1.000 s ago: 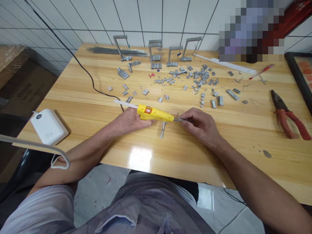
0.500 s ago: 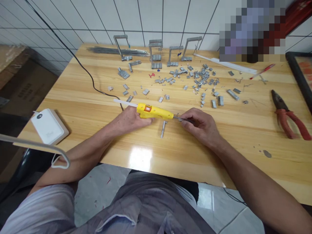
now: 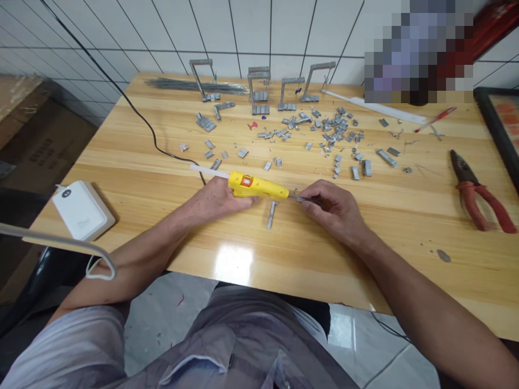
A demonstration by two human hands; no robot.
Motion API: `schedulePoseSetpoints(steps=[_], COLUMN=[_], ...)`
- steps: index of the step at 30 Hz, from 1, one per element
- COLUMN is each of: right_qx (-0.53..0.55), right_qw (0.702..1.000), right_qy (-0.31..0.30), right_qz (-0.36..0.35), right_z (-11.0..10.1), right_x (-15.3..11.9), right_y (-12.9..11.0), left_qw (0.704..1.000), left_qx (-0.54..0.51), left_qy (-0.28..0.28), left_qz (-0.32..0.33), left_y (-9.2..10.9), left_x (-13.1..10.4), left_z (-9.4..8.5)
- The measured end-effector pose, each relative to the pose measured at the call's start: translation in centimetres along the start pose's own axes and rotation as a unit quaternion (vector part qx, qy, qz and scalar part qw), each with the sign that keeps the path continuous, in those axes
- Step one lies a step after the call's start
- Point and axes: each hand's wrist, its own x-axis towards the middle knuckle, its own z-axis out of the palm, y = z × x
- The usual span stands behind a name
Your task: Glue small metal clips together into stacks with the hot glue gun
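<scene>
My left hand (image 3: 227,195) is closed round the handle of a yellow glue gun (image 3: 259,187), with a white glue stick (image 3: 208,171) poking out of its rear end. The gun's nozzle points right, at my right hand (image 3: 330,202). Between thumb and fingers of that hand is a small strip of grey metal staples (image 3: 300,198), close to the nozzle tip; whether the two touch I cannot tell. Most of the strip is hidden by the fingers. Below the gun, a short L-shaped piece of staple strip (image 3: 271,215) rests on the wooden table (image 3: 186,254).
Several frames built of staples (image 3: 259,89) stand along the tiled wall, near a bundle of thin wires (image 3: 174,84). Loose staple pieces (image 3: 338,127) are scattered mid-table. Red-handled pliers (image 3: 472,189) and a red pen (image 3: 436,119) lie right; a white power bank (image 3: 83,210) is left.
</scene>
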Motion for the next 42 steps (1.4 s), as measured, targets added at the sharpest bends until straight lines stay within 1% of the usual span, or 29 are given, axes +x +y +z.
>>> schedulePoseSetpoints(steps=[6, 10, 14, 21, 23, 29, 34, 37, 42], right_qx=[-0.001, -0.003, -0.005, -0.006, -0.007, -0.004, -0.007, -0.005, -0.004], right_qw=[1.0, 1.0, 1.0, 1.0, 1.0, 1.0, 1.0, 1.0, 1.0], right_qy=[0.002, 0.0, 0.0, 0.001, 0.001, 0.0, 0.0, 0.0, -0.001], right_qz=[-0.002, 0.002, -0.002, -0.002, -0.001, -0.001, 0.012, 0.01, 0.011], right_z=[0.0, 0.0, 0.0, 0.0, 0.0, 0.0, 0.0, 0.0, 0.0], right_x=[0.0, -0.1, -0.1, 0.0, 0.0, 0.0, 0.0, 0.0, 0.0], right_y=[0.0, 0.1, 0.2, -0.1, 0.0, 0.0, -0.1, -0.1, -0.1], left_qw=[1.0, 1.0, 1.0, 1.0, 1.0, 1.0, 0.999, 0.999, 0.999], left_qx=[0.009, -0.001, -0.012, 0.002, 0.004, 0.013, 0.012, 0.014, 0.026], left_qy=[0.017, 0.006, 0.0, 0.018, 0.02, 0.016, 0.03, 0.027, 0.026], left_qz=[-0.017, -0.008, -0.015, -0.01, -0.009, -0.019, -0.024, -0.019, -0.029], left_y=[0.0, 0.2, 0.2, -1.3, -1.5, -0.9, -1.2, -1.3, -0.2], left_x=[0.1, 0.1, -0.1, 0.0, 0.1, 0.0, -0.1, -0.1, -0.1], left_z=[0.0, 0.0, 0.0, 0.1, 0.2, 0.1, -0.2, -0.1, 0.0])
